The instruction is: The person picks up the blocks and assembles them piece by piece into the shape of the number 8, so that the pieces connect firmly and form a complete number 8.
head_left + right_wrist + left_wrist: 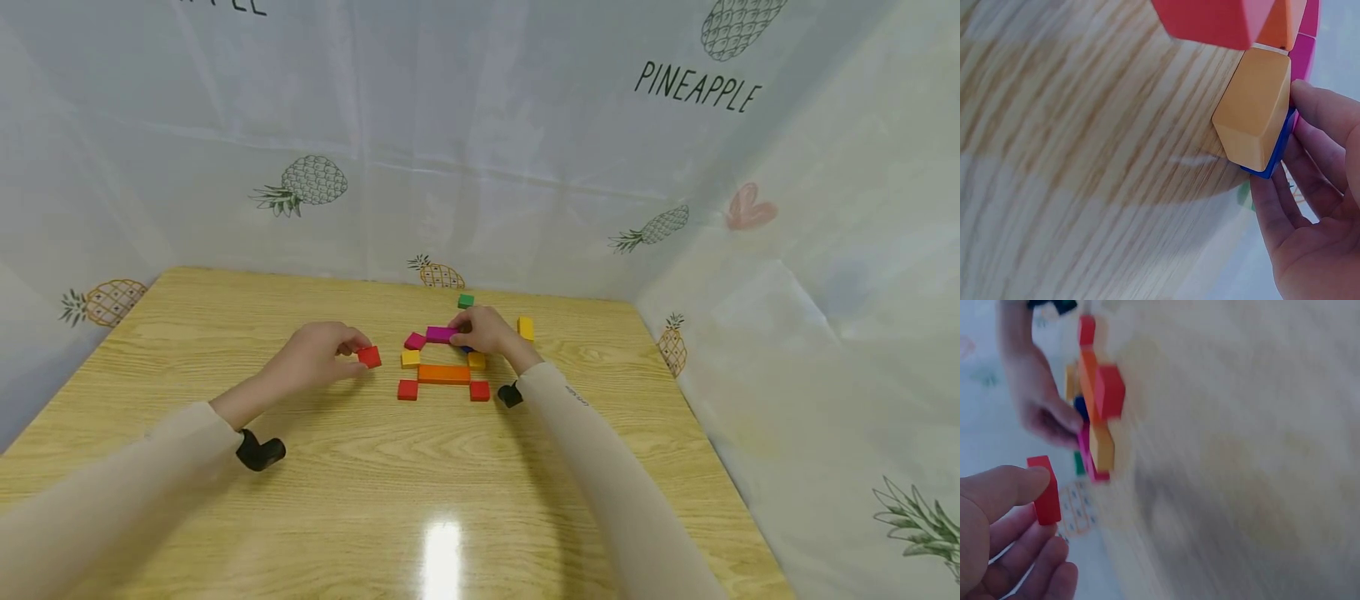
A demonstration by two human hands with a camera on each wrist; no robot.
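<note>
Between thumb and fingertips, my left hand (318,354) pinches a small red block (369,357), held left of the block arrangement. My right hand (486,329) has its thumb and fingers around the right end of a purple block (439,334). Close under those fingers lies a blue block (1280,147), partly hidden by the hand in the head view. A magenta block (415,341) sits slanted at the purple one's left end. Nearer to me are two yellow blocks, one left (410,359) and one right (477,361), and a long orange block (444,375).
Two red blocks, left (407,390) and right (480,391), flank the orange block's ends. A green block (466,301) lies near the far edge, and another yellow block (525,328) stands beyond the right wrist. Printed cloth (480,150) hangs behind the wooden table (360,500).
</note>
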